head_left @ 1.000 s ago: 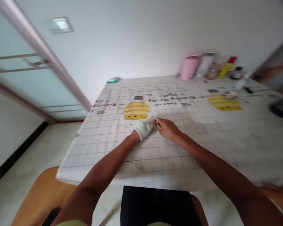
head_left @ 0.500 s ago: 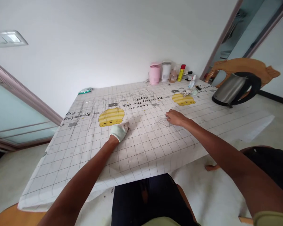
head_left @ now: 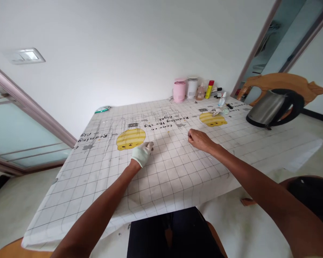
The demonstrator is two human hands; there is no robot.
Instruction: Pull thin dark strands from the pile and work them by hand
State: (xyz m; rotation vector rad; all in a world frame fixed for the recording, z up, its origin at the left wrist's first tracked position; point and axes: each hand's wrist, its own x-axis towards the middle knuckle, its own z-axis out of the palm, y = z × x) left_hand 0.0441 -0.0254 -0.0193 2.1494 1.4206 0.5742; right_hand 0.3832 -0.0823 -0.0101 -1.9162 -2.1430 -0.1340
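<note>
Our right hand [head_left: 200, 140] is drawn into a loose fist with its fingers curled fully in, and we cannot tell whether anything is pinched inside; our left hand [head_left: 142, 153], in a pale knit glove [head_left: 140, 156], has its fingers bent in towards the thumb, but we cannot tell how far they close or whether they have hold of anything. We have both hands low over the middle of the checked tablecloth [head_left: 172, 175], well apart, the gloved one just beside the near side of the left yellow bear print [head_left: 131, 138] and the bare one on the near side of the right yellow bear print [head_left: 213, 119]. A crumpled pale item [head_left: 220, 111] lies over the far edge of that right print, near a small clear spray bottle [head_left: 222, 99]. Along the far side by the wall, we see a pink canister [head_left: 179, 91], a white canister [head_left: 192, 88], a pump bottle [head_left: 200, 93] and a yellow can with a red cap [head_left: 209, 90], left to right. A green-and-white packet [head_left: 102, 109] lies at the far left corner, and a steel electric kettle [head_left: 267, 107] stands at the right, in front of a carved wooden chair [head_left: 293, 81].
</note>
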